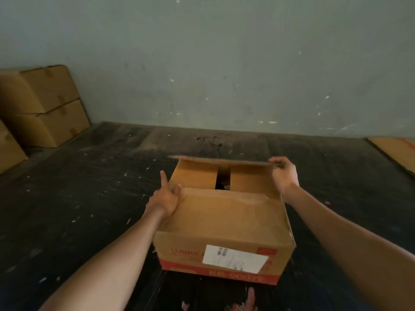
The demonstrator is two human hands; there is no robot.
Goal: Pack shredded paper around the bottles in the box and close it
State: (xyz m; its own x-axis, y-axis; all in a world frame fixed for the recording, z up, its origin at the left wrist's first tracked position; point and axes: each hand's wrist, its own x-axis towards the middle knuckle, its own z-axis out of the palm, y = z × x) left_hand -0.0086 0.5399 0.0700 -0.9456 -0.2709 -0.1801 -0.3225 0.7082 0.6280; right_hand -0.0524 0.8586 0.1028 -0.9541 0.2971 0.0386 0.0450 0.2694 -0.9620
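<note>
A brown cardboard box (224, 223) with red print and a white label sits on the dark floor in front of me. Its near flap lies folded down flat. My left hand (167, 196) presses on that flap's left far corner, index finger pointing up. The two side flaps lie folded in, leaving a dark gap (223, 179) between them. My right hand (284, 173) pinches the right end of the far flap (220, 160), which stands partly raised. Bottles and shredded paper are hidden inside.
Stacked closed cardboard boxes (42, 106) stand against the wall at the far left. A flat sheet of cardboard (397, 153) lies on the floor at the far right. Bits of paper litter the dark floor (89, 187). A grey-green wall rises behind.
</note>
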